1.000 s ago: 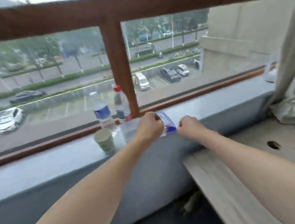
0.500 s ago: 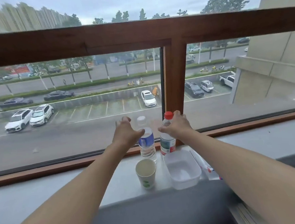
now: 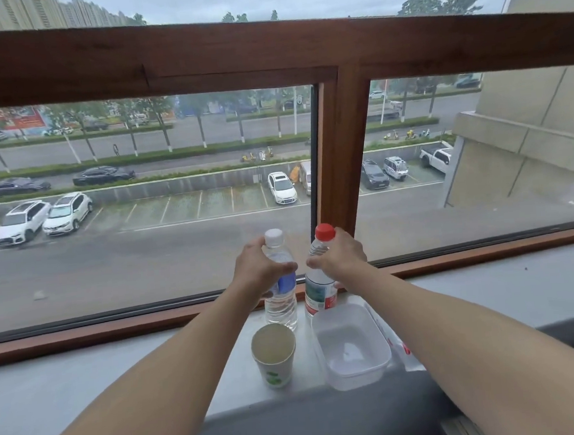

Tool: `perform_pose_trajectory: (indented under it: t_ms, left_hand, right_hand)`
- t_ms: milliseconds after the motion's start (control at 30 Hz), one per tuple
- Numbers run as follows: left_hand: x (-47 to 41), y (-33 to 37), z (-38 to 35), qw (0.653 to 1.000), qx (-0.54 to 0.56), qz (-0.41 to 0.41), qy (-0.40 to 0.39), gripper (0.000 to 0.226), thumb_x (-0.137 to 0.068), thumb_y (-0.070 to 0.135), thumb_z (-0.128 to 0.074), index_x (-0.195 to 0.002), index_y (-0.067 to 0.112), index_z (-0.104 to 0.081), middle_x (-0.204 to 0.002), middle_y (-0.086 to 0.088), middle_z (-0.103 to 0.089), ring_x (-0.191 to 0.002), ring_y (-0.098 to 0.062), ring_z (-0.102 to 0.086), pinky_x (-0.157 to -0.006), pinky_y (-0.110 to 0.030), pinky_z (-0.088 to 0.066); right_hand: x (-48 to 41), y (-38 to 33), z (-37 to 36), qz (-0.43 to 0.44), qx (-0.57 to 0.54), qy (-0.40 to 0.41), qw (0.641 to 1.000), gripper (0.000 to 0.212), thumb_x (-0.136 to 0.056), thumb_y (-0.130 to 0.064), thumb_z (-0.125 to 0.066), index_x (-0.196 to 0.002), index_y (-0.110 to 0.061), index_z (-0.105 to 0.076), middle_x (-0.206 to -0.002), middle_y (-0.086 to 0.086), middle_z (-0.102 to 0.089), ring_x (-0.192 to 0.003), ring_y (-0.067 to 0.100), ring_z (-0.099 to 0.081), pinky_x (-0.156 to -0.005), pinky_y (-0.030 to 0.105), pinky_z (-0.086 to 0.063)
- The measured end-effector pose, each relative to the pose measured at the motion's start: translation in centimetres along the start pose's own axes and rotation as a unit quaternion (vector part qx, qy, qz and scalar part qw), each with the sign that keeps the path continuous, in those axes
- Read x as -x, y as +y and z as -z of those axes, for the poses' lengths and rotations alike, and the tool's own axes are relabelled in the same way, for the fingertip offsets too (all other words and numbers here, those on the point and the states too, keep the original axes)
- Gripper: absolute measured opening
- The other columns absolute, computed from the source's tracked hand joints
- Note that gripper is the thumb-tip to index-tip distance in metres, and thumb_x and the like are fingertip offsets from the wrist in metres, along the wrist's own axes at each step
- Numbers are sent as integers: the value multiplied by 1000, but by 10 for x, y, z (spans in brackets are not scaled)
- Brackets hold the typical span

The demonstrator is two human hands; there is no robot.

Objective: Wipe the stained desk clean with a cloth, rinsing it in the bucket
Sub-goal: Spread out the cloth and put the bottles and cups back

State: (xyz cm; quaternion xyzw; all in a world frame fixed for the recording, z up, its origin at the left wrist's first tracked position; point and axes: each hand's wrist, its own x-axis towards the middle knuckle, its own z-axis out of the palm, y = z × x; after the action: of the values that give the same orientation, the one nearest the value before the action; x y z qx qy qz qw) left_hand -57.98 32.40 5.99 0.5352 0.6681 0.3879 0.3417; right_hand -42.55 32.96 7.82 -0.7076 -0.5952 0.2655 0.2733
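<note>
Window [image 3: 341, 144]: fills most of my view, a wooden frame with a car park and road beyond the glass.
Sill [image 3: 85, 380]: a grey ledge under the window. Everything I am handling stands on it, bunched near the upright post.
Stained surface: not in my view, so I cannot judge its state.
Bucket: not in view either.
Tub [image 3: 356, 380]: a white plastic box at the front edge of the sill, open and apparently dry inside. It may be meant as the rinsing vessel, though that is only my guess.
Packet [image 3: 397, 346]: lies just right of the tub, half hidden under my right forearm.
Clear bottle [image 3: 282, 303]: white cap, blue label, upright behind the cup.
Red-capped bottle [image 3: 319, 293]: upright just beside the clear one and behind the tub.
Cup [image 3: 275, 366]: a paper cup left of the tub. I cannot tell what is in it.
Left hand [image 3: 260, 269]: fingers curled round the upper part of the clear bottle.
Right hand [image 3: 342, 256]: fingers wrapped round the shoulder of the red-capped bottle, below its cap.
Cloth: none visible, and neither hand holds one.
Done: as I judge it, only gathering supplies. Both caps are on and nothing is poured.
Left: getting water ready, wetting a cloth, wiping, rinsing. Nearly the whole job.
</note>
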Motion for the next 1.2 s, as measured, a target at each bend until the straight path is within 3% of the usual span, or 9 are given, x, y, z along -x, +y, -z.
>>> perform_pose_trajectory:
  t_ms: [200, 367, 500, 600, 667, 800, 1000, 1100, 1200]
  left_hand:
    - [3, 9, 0, 998, -52, -24, 17, 70, -64, 18, -89, -125, 25, -57, -113, -7, -61, -99, -35, -61, -52, -50, -60]
    - [8, 16, -2, 993, -64, -82, 52, 66, -66, 13, -86, -124, 20, -55, -113, -9, -65, -100, -30, -60, -83, -48, -58]
    - [15, 35, 3, 990, -23, -116, 74, 62, -66, 15, -86, -121, 21, -56, -104, -6, -62, -98, -32, -62, -79, -52, -59]
    - [22, 62, 6, 986, 5, -147, 82, 80, -66, 16, -87, -138, 21, -51, -119, -8, -64, -106, -31, -62, -82, -53, -58]
    - [29, 81, 5, 980, 13, -182, 76, 75, -66, 18, -86, -133, 25, -53, -116, -6, -66, -103, -29, -65, -80, -52, -59]
    - [44, 121, -14, 969, 22, -244, 39, 48, -68, 17, -84, -103, 27, -52, -96, -1, -66, -89, -24, -65, -71, -53, -60]
    - [85, 171, -109, 956, 49, -283, -54, 70, -63, 23, -87, -125, 21, -53, -109, -9, -66, -95, -28, -67, -75, -49, -61]
    - [119, 190, -183, 946, 72, -285, -136, 74, -63, 17, -87, -128, 22, -51, -112, -10, -67, -95, -29, -68, -77, -50, -61]
    - [162, 204, -262, 937, 82, -266, -211, 68, -61, 16, -85, -118, 31, -51, -112, -9, -67, -95, -31, -68, -76, -52, -61]
  right_hand:
    - [7, -2, -1, -7, -20, 21, 1000, 64, -82, -31, -81, -134, -17, -47, -128, 9, -59, -118, 32, -57, -99, 41, -46]
    - [12, -7, 9, 11, -60, 50, 997, 58, -84, -27, -80, -131, -17, -47, -122, 8, -61, -114, 30, -60, -98, 42, -47]
    - [20, -9, 29, 38, -76, 86, 993, 43, -84, -27, -78, -117, -17, -51, -104, 2, -60, -100, 25, -60, -90, 37, -47]
    - [28, -13, 55, 53, -83, 124, 987, 37, -85, -26, -77, -111, -18, -52, -97, 0, -56, -92, 22, -57, -84, 31, -43]
    - [36, -15, 75, 54, -88, 149, 983, 40, -84, -26, -78, -115, -17, -54, -97, 0, -56, -91, 20, -54, -84, 30, -43]
    - [56, -2, 121, 50, -86, 201, 974, 44, -84, -28, -78, -119, -17, -55, -100, 0, -58, -91, 20, -55, -81, 28, -43]
    - [99, 75, 205, 3, -70, 270, 960, 43, -85, -27, -76, -120, -18, -51, -102, 1, -56, -92, 21, -55, -82, 32, -48]
    - [126, 141, 250, -49, -61, 305, 949, 43, -82, -27, -77, -116, -19, -53, -102, 1, -61, -91, 24, -57, -77, 28, -43]
    - [157, 214, 288, -114, -40, 335, 935, 49, -78, -28, -80, -119, -18, -56, -112, 5, -67, -103, 28, -62, -87, 31, -48]
